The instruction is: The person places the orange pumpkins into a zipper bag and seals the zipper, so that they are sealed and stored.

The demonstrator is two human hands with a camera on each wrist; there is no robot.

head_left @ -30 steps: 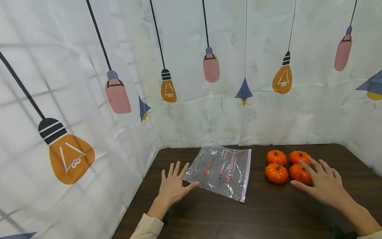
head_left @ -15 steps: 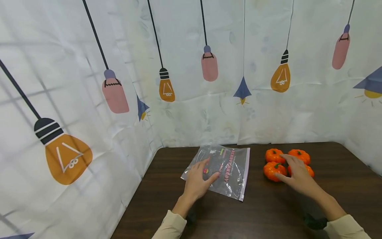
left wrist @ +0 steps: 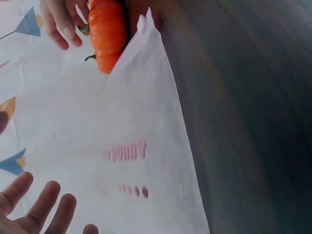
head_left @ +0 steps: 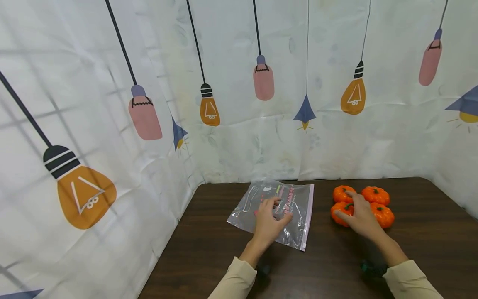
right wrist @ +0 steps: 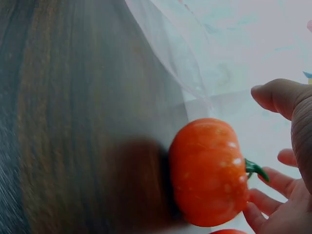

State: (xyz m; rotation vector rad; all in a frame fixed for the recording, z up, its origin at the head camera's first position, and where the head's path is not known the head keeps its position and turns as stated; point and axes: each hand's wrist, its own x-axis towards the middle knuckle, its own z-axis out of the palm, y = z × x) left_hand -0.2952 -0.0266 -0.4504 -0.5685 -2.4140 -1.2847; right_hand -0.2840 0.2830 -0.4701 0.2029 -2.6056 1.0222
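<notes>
A clear zip bag (head_left: 298, 220) with pink print and a pink zip edge lies flat on the dark table. My left hand (head_left: 269, 222) is over the middle of the bag, its fingers spread and loosely bent, holding nothing. In the left wrist view its fingertips (left wrist: 63, 214) show above the bag's printed side. Several small orange toy pumpkins with green stems stand grouped on the right. My right hand (head_left: 361, 218) is over the front left pumpkin (head_left: 340, 212), thumb and fingers apart. The right wrist view shows that pumpkin (right wrist: 209, 170) close by, fingertips beside its stem.
Behind the near pumpkin are a back left one (head_left: 341, 193), a back right one (head_left: 375, 195) and a front right one (head_left: 382, 215). The dark wooden table (head_left: 321, 270) ends at a cloth (head_left: 239, 149) printed with lamps, which also hangs along the left side.
My left hand has moved right, from the bag's left corner to over its middle. My right hand has moved left, from the right-hand pumpkins to the left-hand ones. Bag and pumpkins stay put.
</notes>
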